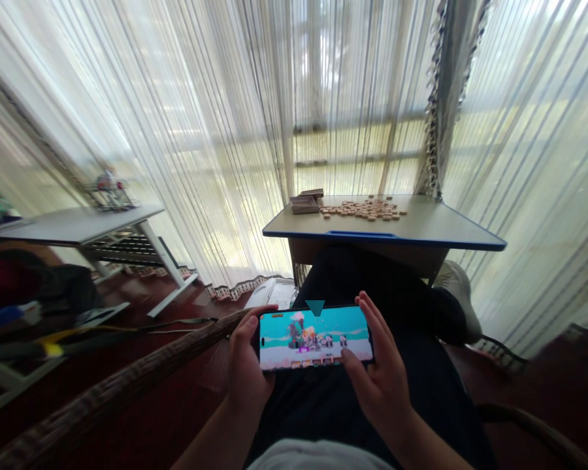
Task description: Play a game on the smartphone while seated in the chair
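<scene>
A phone lies sideways over my lap, its screen lit with a bright game scene. My left hand is wrapped round its left end, thumb resting at the screen's edge. At the right end my right hand grips it, fingers up behind the top edge and thumb on the lower right of the screen. My crossed legs in dark trousers stretch out beneath the phone toward a small table.
A blue-edged table stands ahead, bearing several small wooden tiles and a wooden box. A white desk stands at the left. A wicker chair arm runs by my left side. Sheer curtains cover the windows.
</scene>
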`<move>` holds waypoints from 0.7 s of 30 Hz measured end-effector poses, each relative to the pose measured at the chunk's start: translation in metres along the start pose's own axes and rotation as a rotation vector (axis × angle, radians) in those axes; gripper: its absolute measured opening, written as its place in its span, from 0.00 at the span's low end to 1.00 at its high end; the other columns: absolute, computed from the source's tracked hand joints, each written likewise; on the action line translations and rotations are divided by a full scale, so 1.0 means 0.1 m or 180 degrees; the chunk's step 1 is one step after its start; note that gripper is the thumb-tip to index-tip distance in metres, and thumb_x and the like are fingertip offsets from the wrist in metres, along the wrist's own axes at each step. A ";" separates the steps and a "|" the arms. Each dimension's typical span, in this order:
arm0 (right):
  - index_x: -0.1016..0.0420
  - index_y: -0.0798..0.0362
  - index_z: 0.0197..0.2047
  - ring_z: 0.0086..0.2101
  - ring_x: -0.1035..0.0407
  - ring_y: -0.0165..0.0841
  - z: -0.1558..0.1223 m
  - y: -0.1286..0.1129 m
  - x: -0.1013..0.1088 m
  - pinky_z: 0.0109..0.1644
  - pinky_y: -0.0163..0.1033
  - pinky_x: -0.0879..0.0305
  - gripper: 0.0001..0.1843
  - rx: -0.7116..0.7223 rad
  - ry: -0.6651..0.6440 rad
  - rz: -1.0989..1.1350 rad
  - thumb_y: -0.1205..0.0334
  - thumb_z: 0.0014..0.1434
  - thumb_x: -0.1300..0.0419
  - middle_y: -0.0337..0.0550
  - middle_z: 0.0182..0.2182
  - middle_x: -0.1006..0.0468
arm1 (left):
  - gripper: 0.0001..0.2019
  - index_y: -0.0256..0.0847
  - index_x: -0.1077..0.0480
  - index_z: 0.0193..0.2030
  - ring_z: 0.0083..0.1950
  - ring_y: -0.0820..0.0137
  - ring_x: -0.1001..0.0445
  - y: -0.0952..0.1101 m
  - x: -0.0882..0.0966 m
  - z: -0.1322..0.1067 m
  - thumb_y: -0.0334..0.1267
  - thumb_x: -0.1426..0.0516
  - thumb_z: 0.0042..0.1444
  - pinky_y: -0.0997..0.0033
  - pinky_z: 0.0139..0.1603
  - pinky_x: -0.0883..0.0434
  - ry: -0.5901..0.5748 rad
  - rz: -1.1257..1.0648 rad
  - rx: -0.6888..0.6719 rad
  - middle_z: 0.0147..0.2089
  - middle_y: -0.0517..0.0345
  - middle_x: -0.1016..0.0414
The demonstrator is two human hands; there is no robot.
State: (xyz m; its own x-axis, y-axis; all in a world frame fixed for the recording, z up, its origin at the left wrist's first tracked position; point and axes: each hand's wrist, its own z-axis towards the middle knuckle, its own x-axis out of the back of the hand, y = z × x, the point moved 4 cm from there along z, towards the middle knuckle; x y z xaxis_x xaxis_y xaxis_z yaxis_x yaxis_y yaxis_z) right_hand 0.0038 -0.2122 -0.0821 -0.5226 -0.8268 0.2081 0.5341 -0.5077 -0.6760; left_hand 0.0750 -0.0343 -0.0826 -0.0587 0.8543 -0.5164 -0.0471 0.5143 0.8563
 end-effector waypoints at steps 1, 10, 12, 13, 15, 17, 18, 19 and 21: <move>0.48 0.49 0.63 0.60 0.52 0.42 -0.01 0.02 -0.01 0.62 0.51 0.51 0.33 -0.0123 0.0031 0.0211 0.64 0.55 0.45 0.46 0.61 0.49 | 0.19 0.37 0.32 0.41 0.36 0.63 0.29 -0.01 -0.01 -0.01 0.49 0.46 0.46 0.68 0.34 0.32 -0.0041 -0.0144 0.0102 0.36 0.54 0.29; 0.42 0.48 0.59 0.57 0.47 0.38 -0.15 0.43 -0.12 0.56 0.40 0.43 0.28 -0.1242 0.0797 0.1527 0.57 0.54 0.43 0.44 0.57 0.41 | 0.31 0.40 0.38 0.57 0.55 0.51 0.37 -0.54 -0.13 -0.05 0.60 0.55 0.55 0.50 0.52 0.39 -0.1871 -0.1427 0.2303 0.54 0.44 0.36; 0.42 0.48 0.58 0.56 0.45 0.39 -0.23 0.53 -0.12 0.55 0.41 0.40 0.28 -0.1520 0.0554 0.1384 0.54 0.55 0.43 0.45 0.57 0.40 | 0.32 0.44 0.41 0.60 0.60 0.47 0.45 -0.65 -0.18 -0.14 0.62 0.58 0.56 0.45 0.56 0.46 -0.2365 -0.1713 0.2495 0.61 0.45 0.44; 0.43 0.48 0.59 0.55 0.43 0.39 -0.28 0.59 -0.11 0.54 0.42 0.39 0.29 -0.1653 0.0386 0.1310 0.53 0.55 0.44 0.45 0.57 0.41 | 0.35 0.44 0.43 0.61 0.62 0.45 0.49 -0.70 -0.21 -0.19 0.64 0.60 0.54 0.43 0.57 0.50 -0.2594 -0.1790 0.2583 0.63 0.46 0.48; 0.45 0.48 0.60 0.54 0.41 0.40 -0.40 0.69 -0.09 0.53 0.43 0.38 0.31 -0.1850 -0.0036 0.1067 0.51 0.55 0.44 0.47 0.57 0.41 | 0.43 0.41 0.47 0.63 0.63 0.41 0.54 -0.82 -0.23 -0.32 0.70 0.63 0.49 0.38 0.57 0.55 -0.2997 -0.1768 0.2781 0.65 0.44 0.54; 0.47 0.49 0.60 0.54 0.41 0.40 -0.52 0.76 -0.06 0.55 0.46 0.39 0.32 -0.1913 -0.0439 0.0713 0.50 0.55 0.44 0.47 0.58 0.43 | 0.47 0.40 0.50 0.64 0.62 0.38 0.54 -0.93 -0.22 -0.39 0.72 0.65 0.47 0.37 0.57 0.59 -0.3188 -0.1645 0.3012 0.65 0.42 0.56; 0.48 0.49 0.61 0.54 0.41 0.41 -0.56 0.77 -0.03 0.55 0.47 0.39 0.32 -0.1872 -0.0582 0.0533 0.49 0.55 0.45 0.48 0.58 0.43 | 0.45 0.43 0.51 0.65 0.62 0.38 0.53 -0.97 -0.21 -0.40 0.72 0.65 0.48 0.37 0.58 0.60 -0.3186 -0.1627 0.3068 0.66 0.44 0.57; 0.48 0.50 0.61 0.55 0.42 0.41 -0.59 0.76 0.00 0.55 0.49 0.39 0.32 -0.1756 -0.0646 0.0308 0.49 0.56 0.47 0.49 0.58 0.43 | 0.43 0.45 0.51 0.65 0.61 0.39 0.51 -1.00 -0.19 -0.40 0.71 0.64 0.49 0.38 0.58 0.61 -0.3145 -0.1632 0.3084 0.66 0.45 0.57; 0.47 0.51 0.61 0.56 0.44 0.43 -0.58 0.62 0.10 0.56 0.52 0.41 0.29 -0.1233 -0.0527 -0.0261 0.52 0.58 0.49 0.50 0.58 0.44 | 0.39 0.48 0.51 0.64 0.61 0.40 0.50 -1.03 -0.16 -0.36 0.69 0.63 0.51 0.40 0.59 0.63 -0.3051 -0.1706 0.3051 0.66 0.47 0.56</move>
State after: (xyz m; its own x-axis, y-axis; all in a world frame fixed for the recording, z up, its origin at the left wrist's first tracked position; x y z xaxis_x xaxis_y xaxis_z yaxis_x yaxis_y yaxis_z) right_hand -0.0071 -0.2378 -0.1629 -0.4223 -0.8312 0.3616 0.1896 -0.4711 -0.8615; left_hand 0.0454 -0.1036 -0.1623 0.4437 0.0716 -0.8933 0.8431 0.3045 0.4432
